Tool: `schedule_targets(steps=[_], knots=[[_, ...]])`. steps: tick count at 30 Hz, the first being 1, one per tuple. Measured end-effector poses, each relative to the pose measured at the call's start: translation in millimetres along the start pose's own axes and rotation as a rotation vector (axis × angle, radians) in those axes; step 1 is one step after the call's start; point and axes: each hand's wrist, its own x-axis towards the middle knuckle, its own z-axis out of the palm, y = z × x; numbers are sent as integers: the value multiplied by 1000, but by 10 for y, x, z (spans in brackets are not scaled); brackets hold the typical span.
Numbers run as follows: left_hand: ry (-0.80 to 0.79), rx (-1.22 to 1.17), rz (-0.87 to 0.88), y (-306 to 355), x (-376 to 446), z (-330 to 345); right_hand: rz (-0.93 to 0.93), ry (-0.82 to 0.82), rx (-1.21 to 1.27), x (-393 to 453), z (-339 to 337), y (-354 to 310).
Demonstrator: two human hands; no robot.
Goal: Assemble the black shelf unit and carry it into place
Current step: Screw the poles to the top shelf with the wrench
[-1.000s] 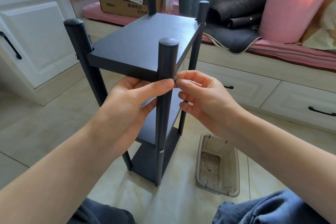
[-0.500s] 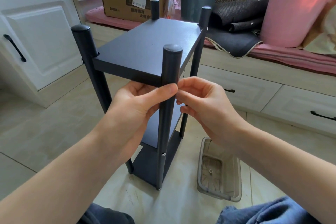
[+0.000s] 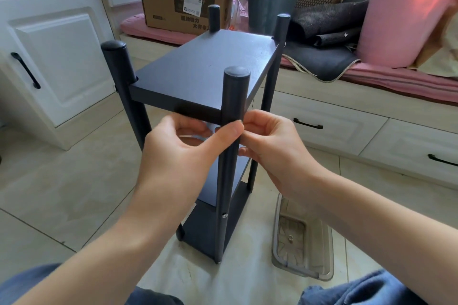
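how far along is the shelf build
Mostly built: the black shelf unit stands upright on the tiled floor with four round posts and its boards fitted. In hand: both hands, left hand and right hand, work at the near post's top joint. Left: carrying it into place.

Left hand (image 3: 183, 153) thumb outstretched; right hand (image 3: 270, 146) fingers curled, fingertips meeting.

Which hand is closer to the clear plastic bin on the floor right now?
Right. The right hand is at the shelf unit's near post, up above the clear plastic bin. The left hand grips the same post from its other side, farther from the bin.
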Motion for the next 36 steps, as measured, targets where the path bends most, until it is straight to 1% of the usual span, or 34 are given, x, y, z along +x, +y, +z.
schedule_targets(steps=[2,6,8,10,11,13,16,20,28,32,36], knots=[[92,142,128,-14,-19,-21,5,-7,4,0,-7,-1],[179,361,492,-32,-14,-85,5,-22,4,-13,-66,-10],[190,469,681,-13,7,-112,6,-23,6,-17,-101,-18],[132,555,802,-1,46,-108,4,-34,-1,-26,-121,-21],[80,575,821,-3,63,-98,6,-42,-1,-30,-125,-23],[-15,574,794,-10,70,-73,21,-47,1,-35,-130,-20],[-86,561,736,-26,59,-67,61,-49,13,-32,-138,-31],[-101,556,738,-30,82,-85,58,-59,44,-25,-138,-53],[-87,532,741,-32,82,-73,-75,24,-42,-13,-147,-49],[-79,530,733,-16,79,-72,-108,-3,-53,-16,-122,-46],[-82,531,726,-16,74,-77,-116,4,-45,12,-113,-35]])
